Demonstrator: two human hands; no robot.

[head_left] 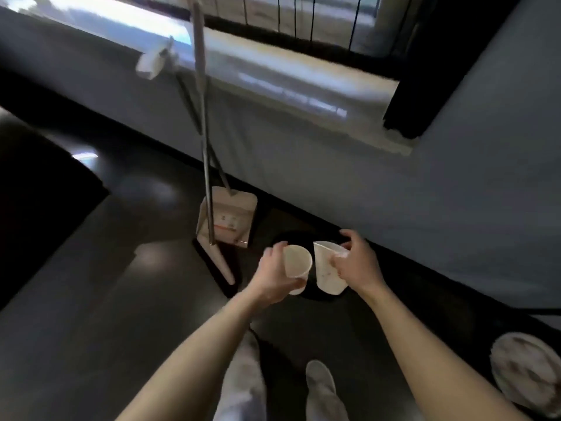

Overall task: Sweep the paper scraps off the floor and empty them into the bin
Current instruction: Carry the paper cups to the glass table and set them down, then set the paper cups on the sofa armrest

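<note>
The bin (pixel 299 238) sits dark on the floor against the far wall (pixel 394 192), right under both hands. I can't spot any scraps, on the floor or inside; its mouth is just blackness. The left hand (pixel 271 276) has its fingers wrapped round one cup (pixel 299 264), and the right hand (pixel 356 265) grips a second cup (pixel 326 273), both tilted over the bin. To do this well, I'd keep the cups low and centred over the opening so nothing drifts out. Left of the bin, the broom (pixel 217 265) and dustpan (pixel 229 217) lean at the wall. Whether the cups hold anything is too blurred to tell. A pale round thing (pixel 525 369), near right, I can't identify.
</note>
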